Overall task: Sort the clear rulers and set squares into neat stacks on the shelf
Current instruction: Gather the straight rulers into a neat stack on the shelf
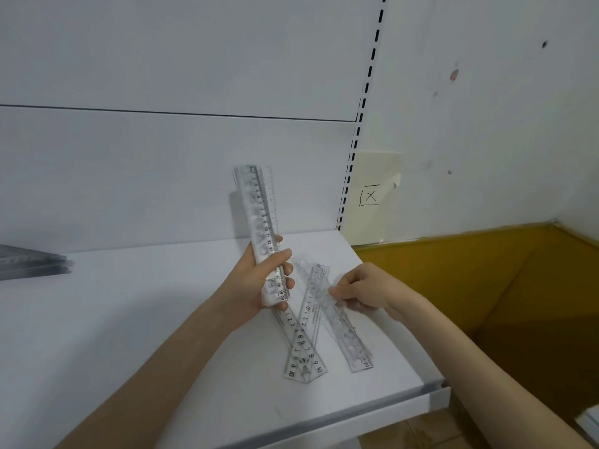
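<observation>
Right now the left hand [259,280] grips a bundle [259,205] of rulers upright above the shelf [162,319]. The right hand [366,288] pinches a loose ruler [345,330] lying flat near the shelf's right edge, where it seems to overlap two crossed rulers [301,346]. The likely risks are that lifting it drags those neighbours off the near edge, or that the slick bundle fans out in the left grip.

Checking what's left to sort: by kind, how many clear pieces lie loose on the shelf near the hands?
Long 20-mark ruler: 1
Shorter 10-mark pieces: 2
Total: 3 that show; overlaps may hide more.
</observation>
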{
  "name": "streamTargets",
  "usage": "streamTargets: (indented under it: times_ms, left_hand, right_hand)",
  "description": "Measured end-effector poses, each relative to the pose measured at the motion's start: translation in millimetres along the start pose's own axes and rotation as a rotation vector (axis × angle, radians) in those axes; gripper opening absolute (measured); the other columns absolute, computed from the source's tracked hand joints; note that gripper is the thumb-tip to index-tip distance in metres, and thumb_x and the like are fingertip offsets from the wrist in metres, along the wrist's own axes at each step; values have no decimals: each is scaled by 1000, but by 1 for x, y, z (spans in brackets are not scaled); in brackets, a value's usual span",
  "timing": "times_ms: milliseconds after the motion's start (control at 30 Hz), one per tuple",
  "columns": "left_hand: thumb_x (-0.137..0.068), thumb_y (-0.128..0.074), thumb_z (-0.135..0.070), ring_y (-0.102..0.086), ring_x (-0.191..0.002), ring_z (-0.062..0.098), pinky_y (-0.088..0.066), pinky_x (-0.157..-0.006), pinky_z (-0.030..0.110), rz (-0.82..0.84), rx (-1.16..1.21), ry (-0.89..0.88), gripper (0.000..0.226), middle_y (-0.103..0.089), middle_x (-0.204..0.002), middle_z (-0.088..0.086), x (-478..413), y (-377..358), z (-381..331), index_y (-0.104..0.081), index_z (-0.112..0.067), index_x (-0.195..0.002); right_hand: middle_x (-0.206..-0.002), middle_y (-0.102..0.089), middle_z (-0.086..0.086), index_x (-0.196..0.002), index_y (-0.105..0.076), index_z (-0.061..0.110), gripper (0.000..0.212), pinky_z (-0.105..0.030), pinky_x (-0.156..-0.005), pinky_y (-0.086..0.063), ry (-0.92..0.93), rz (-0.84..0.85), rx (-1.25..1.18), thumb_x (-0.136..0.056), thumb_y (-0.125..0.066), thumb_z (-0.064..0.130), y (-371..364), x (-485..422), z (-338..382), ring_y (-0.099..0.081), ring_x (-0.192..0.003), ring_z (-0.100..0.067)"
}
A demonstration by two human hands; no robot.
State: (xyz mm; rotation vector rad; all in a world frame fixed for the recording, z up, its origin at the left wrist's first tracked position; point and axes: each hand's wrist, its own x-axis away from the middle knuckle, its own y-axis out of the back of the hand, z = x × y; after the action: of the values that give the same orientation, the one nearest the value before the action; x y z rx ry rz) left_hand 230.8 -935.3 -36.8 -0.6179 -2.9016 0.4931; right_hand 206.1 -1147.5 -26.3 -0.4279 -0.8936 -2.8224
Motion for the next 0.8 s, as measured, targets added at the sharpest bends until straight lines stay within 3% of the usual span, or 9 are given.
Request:
streamTargets:
  times_ms: [67, 133, 300, 400, 533, 667, 800]
  left_hand:
    - [-87, -62, -29, -56, -61, 21, -43, -47, 28, -1, -5, 8, 32, -56, -72, 4, 0, -1, 0, -48, -28, -116]
    - [-80, -64, -36, -55, -61, 21, -43, -46, 28, 7, 0, 16, 39, -55, -72, 4, 1, -4, 0, -48, -28, -115]
    - [-70, -65, -44, -54, -60, 21, -43, -46, 28, 21, 5, 19, 49, -55, -70, 3, 2, -5, 0, -47, -29, -113]
    - [-72, -65, -46, -55, -59, 20, -44, -46, 28, 19, 0, 22, 51, -56, -70, 3, 1, -4, 1, -46, -28, -116]
    - [-72, -64, -46, -55, -58, 20, -44, -45, 28, 15, -5, 17, 55, -56, -68, 2, 1, -4, 3, -44, -26, -119]
    - [-72, -63, -46, -54, -58, 20, -44, -46, 27, 14, -1, 15, 55, -56, -67, 2, 1, -5, 3, -43, -26, -120]
    - [-72, -62, -47, -55, -58, 19, -44, -45, 28, 21, -9, 11, 58, -56, -66, 2, 2, -5, 3, -43, -26, -122]
  right_hand:
    - [-60, -61, -8, -68, -59, 4, 27, -19, -43, -26, 43, -1, -132, -91, -63, 17, 2, 5, 1, -35, -44, -13]
    - [-79, -72, -10, -74, -56, 6, 21, -17, -43, -27, 102, -30, -270, -93, -60, 14, 6, 11, 4, -37, -44, -9]
    - [-93, -72, -19, -84, -49, 7, 14, -17, -41, -25, 276, -18, -462, -95, -53, 14, 15, 29, 23, -29, -39, -7]
    - [-89, -71, -23, -85, -46, 7, 14, -18, -41, -22, 328, -1, -503, -96, -50, 15, 14, 36, 32, -27, -40, -9]
    - [-75, -67, -12, -91, -49, 7, 13, -18, -45, -27, 318, -42, -501, -97, -50, 18, 9, 35, 33, -32, -47, -12]
    - [-71, -51, 0, -102, -59, 5, 44, -19, -49, -32, 280, -9, -444, -87, -53, 46, 4, 33, 33, -35, -55, -8]
    - [-74, -59, 1, -113, -64, 4, 29, -16, -47, -32, 334, 37, -433, -95, -53, 24, 4, 35, 34, -38, -59, -8]
